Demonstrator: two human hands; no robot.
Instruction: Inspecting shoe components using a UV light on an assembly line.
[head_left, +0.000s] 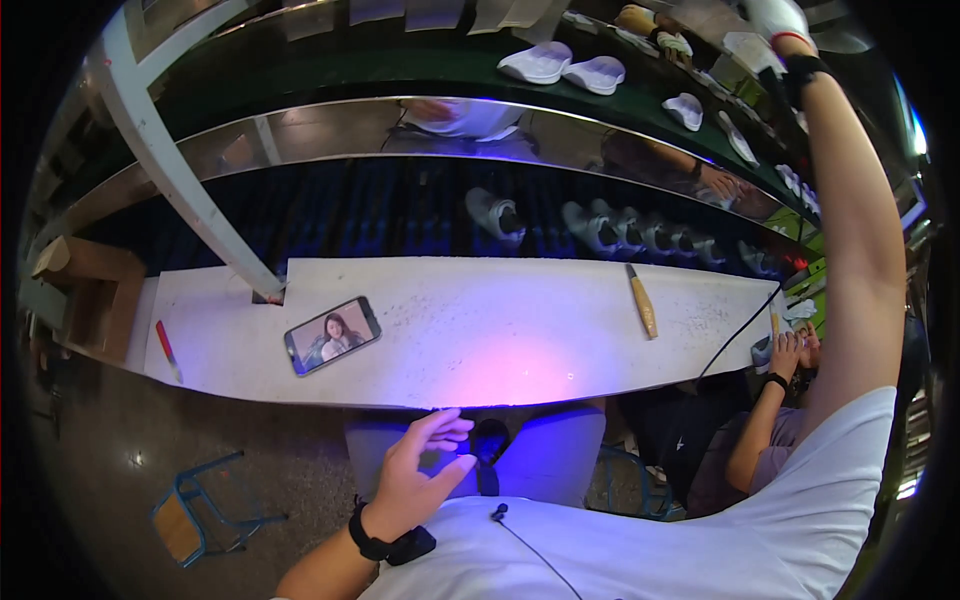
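My left hand (425, 460) hovers over my lap, just short of the table's front edge. Its fingers are loosely curved, with the thumb apart and nothing in them. My right arm stretches far up to the upper right, past the green belt. A white covering with a red edge, apparently a glove, wraps my right hand (782, 18); its fingers are not distinguishable at the picture's rim. On the white table (440, 350) lie a phone (333, 336) showing a picture, a wooden-handled knife (643, 305) and a thin red-handled tool (166, 345).
White insole-shaped pieces (537, 63) lie on the green belt (410, 80). Below it, several grey shoes (600, 228) stand on a dark rack. A post (165, 150) rises at the table's left, near a cardboard box (105, 290). At right, a co-worker's hands (788, 352) hold a shoe.
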